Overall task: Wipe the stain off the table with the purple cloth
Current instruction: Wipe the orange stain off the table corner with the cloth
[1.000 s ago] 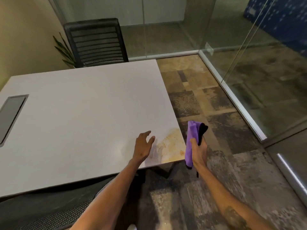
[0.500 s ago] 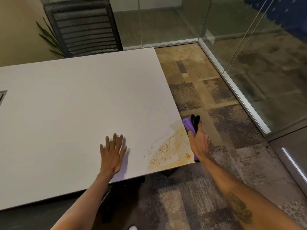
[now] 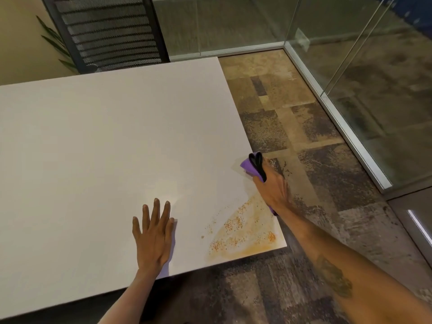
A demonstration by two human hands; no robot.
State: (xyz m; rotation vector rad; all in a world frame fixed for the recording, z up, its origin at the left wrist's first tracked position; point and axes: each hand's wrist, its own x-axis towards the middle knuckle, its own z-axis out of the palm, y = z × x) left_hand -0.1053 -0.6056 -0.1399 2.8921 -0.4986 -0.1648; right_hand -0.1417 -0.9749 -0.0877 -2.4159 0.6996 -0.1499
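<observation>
- Head cam: right hand (image 3: pixel 272 188) has its fingers closed round the bunched purple cloth (image 3: pixel 249 166), sitting at the bench (image 3: pixel 105 141) edge just past the stain (image 3: pixel 243 232).
- Left hand (image 3: pixel 153 235) lies flat on the bench, fingers spread, holding nothing.
- Orange speckled stain looks pretty much all there on the near corner, so I'd say the wiping has barely begun.

Both forearms are bare, with no sleeves in view. The left hand (image 3: pixel 153 237) wears no rings or watch. The right hand (image 3: pixel 273 188) is bare too, and a dark tattoo (image 3: pixel 334 277) marks its forearm.
</observation>
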